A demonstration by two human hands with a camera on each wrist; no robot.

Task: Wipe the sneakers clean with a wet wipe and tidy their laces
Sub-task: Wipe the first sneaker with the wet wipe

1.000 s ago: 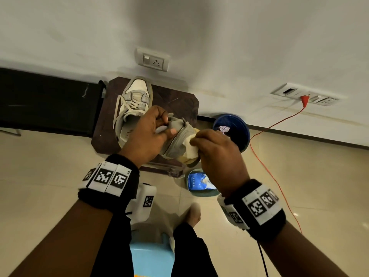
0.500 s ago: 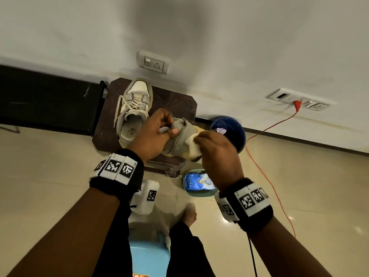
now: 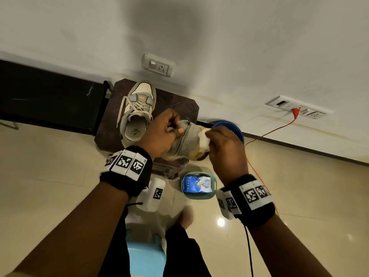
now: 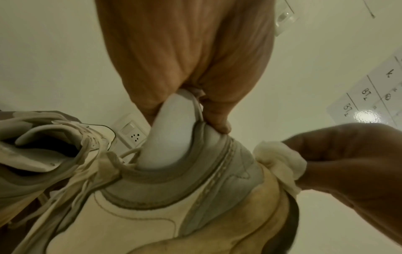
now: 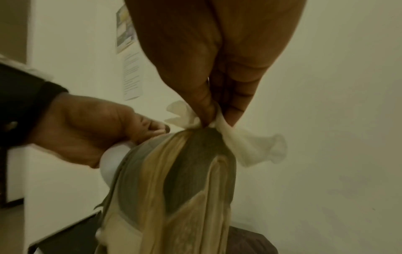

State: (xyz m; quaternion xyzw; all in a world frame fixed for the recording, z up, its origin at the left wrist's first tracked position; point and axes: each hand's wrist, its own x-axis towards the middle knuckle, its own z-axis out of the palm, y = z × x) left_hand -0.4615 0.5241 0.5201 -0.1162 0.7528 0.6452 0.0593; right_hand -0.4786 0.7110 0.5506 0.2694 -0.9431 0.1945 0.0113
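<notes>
My left hand (image 3: 165,134) grips a grey and cream sneaker (image 3: 186,141) by its collar and holds it up over the brown stool (image 3: 179,105); the thumb lies inside the opening on the white lining (image 4: 174,130). My right hand (image 3: 223,144) pinches a crumpled white wet wipe (image 3: 204,139) and presses it against the sneaker's heel (image 5: 195,154). In the right wrist view the wipe (image 5: 250,146) bunches over the heel top. The second sneaker (image 3: 137,112) stands on the stool, toe towards the wall, its laces (image 3: 121,108) hanging loose over the side.
A green basket (image 3: 213,193) holding a blue wet-wipe pack (image 3: 194,183) sits on the tiled floor by the stool. A blue round bin (image 3: 235,128) stands at the wall. A red cable (image 3: 269,130) runs to a socket. A light blue stool (image 3: 145,258) is under me.
The held sneaker and both hands stay together; the right hand with the wipe has shifted slightly up along the heel. The view has drifted a little.
</notes>
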